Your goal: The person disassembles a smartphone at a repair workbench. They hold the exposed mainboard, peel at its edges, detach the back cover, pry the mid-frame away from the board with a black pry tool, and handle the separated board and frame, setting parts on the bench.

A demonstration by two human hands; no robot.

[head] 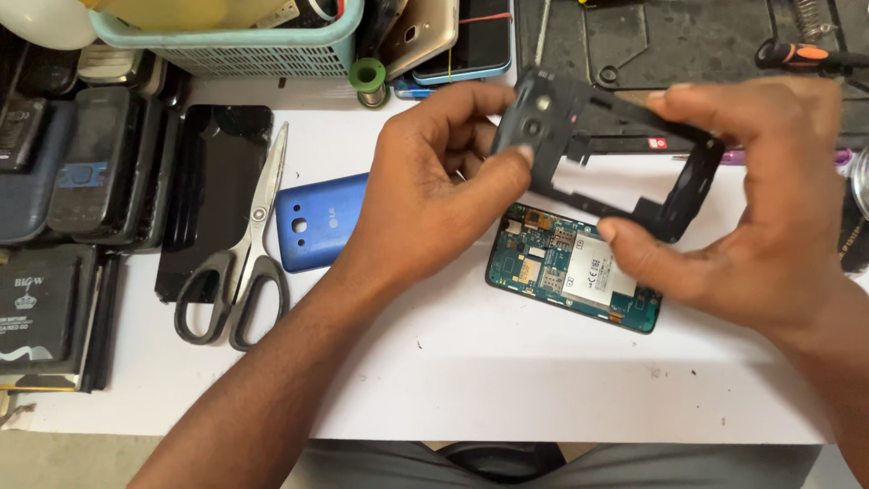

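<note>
Both my hands hold a black plastic phone middle frame [608, 149] in the air above the white table [507, 380]. My left hand [434, 190] pinches its camera end between thumb and fingers. My right hand [760, 208] grips the other end. Directly below the frame lies an opened phone [566, 267] with its teal circuit board and a white-labelled shield facing up. A blue phone back cover [317, 222] lies on the table just left of my left hand.
Grey-handled scissors [243, 263] and a black phone panel [213, 195] lie at the left. Old phones and batteries [63, 163] are stacked along the left edge. A teal basket [235, 36], a green spool [367, 77] and more phones stand at the back. An orange-handled screwdriver [806, 56] rests on a dark mat.
</note>
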